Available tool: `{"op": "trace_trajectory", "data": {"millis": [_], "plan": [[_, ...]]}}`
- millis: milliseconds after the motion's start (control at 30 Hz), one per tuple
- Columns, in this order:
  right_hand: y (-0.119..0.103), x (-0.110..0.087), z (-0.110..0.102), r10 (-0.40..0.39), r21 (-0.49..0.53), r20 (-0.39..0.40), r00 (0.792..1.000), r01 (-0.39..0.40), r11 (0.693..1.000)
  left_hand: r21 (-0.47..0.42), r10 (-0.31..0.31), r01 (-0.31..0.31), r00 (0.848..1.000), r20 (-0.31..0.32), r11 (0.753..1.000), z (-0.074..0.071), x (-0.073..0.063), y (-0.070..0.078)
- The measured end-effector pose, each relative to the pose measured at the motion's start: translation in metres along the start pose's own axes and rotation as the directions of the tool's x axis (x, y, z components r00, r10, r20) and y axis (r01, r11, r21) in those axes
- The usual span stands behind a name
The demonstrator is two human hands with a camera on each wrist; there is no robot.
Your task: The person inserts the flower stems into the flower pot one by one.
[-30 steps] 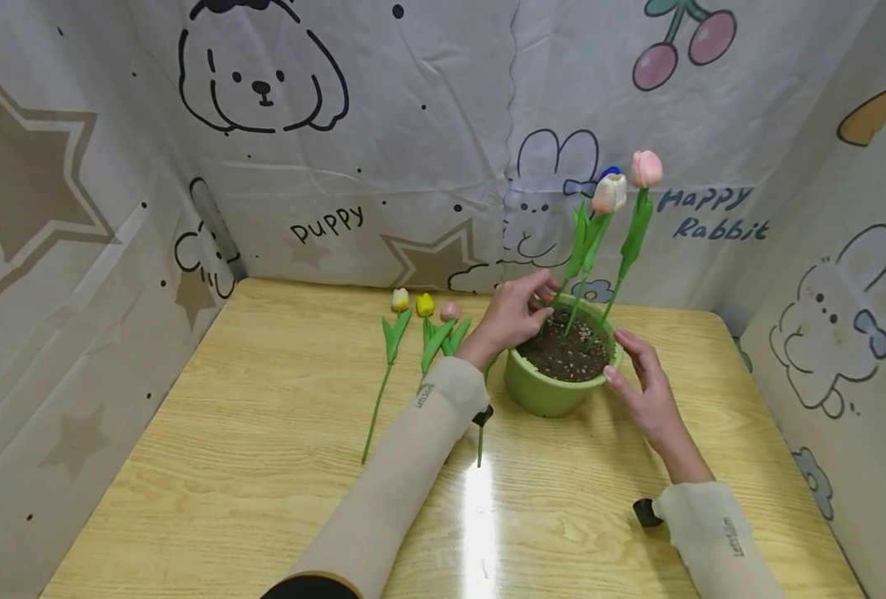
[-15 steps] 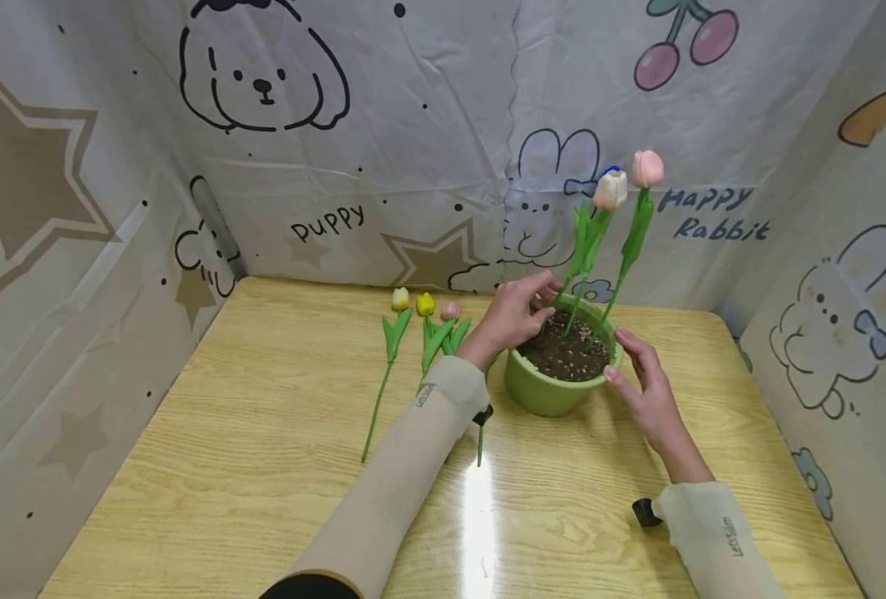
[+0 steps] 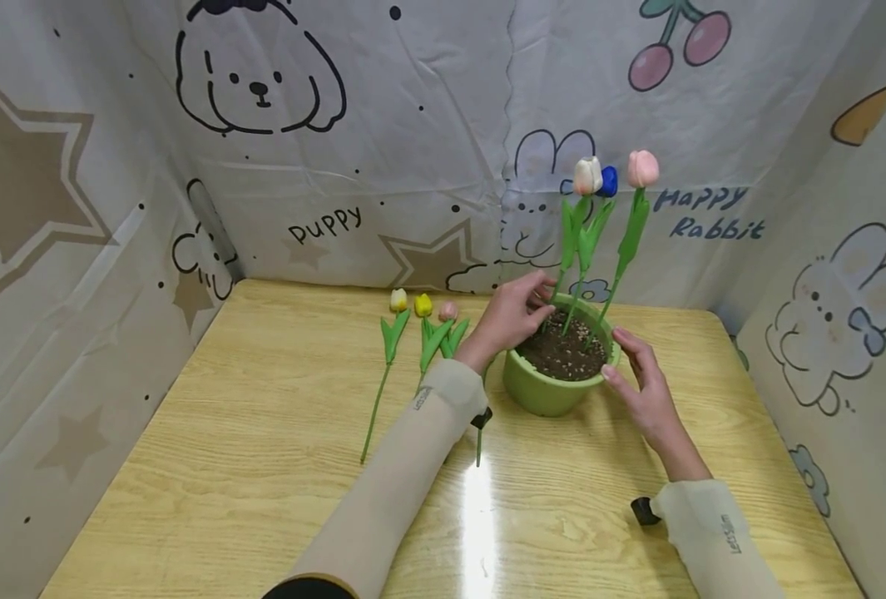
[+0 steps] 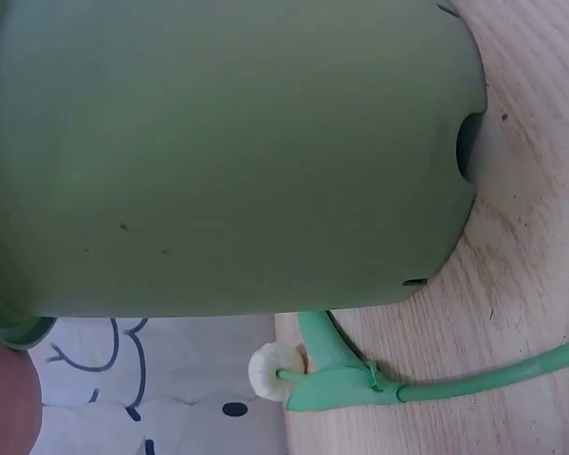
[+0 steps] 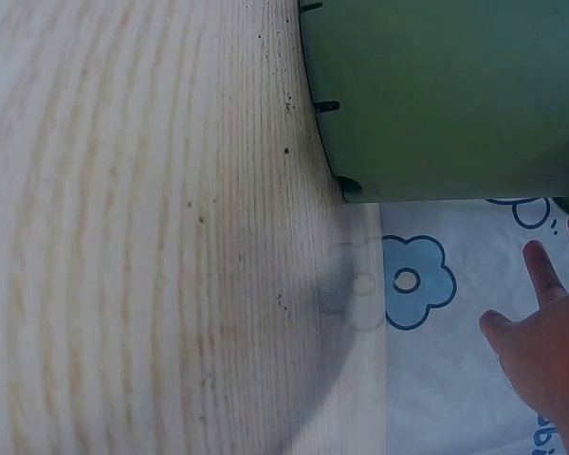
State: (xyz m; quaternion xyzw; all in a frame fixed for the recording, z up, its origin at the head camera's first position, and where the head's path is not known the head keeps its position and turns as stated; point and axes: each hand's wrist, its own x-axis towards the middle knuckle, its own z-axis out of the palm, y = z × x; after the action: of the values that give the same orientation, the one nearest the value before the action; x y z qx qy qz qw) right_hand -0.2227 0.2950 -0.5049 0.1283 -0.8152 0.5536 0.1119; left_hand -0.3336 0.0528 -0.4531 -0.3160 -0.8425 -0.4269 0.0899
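Observation:
A green flower pot (image 3: 547, 393) filled with dark soil (image 3: 566, 353) stands right of the table's middle. Rising from it are a white tulip (image 3: 588, 176), a blue tulip (image 3: 607, 181) partly behind it, and a pink tulip (image 3: 643, 169). At the pot's left rim my left hand (image 3: 513, 314) appears to pinch the white tulip's stem low down; the fingertips are partly hidden. My right hand (image 3: 645, 391) touches the right rim with fairly straight fingers. The right wrist view shows several of its spread fingers (image 5: 544, 275) beside the pot.
Left of the pot lie a pale yellow-white tulip (image 3: 398, 301), a yellow tulip (image 3: 423, 305) and a light pink tulip (image 3: 448, 311), stems toward me and partly under my left forearm. A printed cloth (image 3: 428, 150) walls the wooden table (image 3: 263, 433) at back and sides.
The white tulip's head has tilted left, uncovering more of the blue tulip behind it. Both hands and the pot stay nearly in place.

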Motion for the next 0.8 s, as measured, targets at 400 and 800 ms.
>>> {"op": "trace_trajectory", "data": {"millis": [400,800], "plan": [[0.0009,0.0005,0.0006,0.005,0.011,0.0,1.0,-0.005,1.0,0.172,0.019,0.001,0.993,-0.118,0.985,-0.0005,-0.0002,-0.0022],[0.0012,-0.0004,-0.0001,-0.004,0.011,-0.005,1.0,0.004,1.0,0.12,-0.074,0.092,0.986,-0.147,0.988,-0.0054,-0.005,-0.0044]]}}
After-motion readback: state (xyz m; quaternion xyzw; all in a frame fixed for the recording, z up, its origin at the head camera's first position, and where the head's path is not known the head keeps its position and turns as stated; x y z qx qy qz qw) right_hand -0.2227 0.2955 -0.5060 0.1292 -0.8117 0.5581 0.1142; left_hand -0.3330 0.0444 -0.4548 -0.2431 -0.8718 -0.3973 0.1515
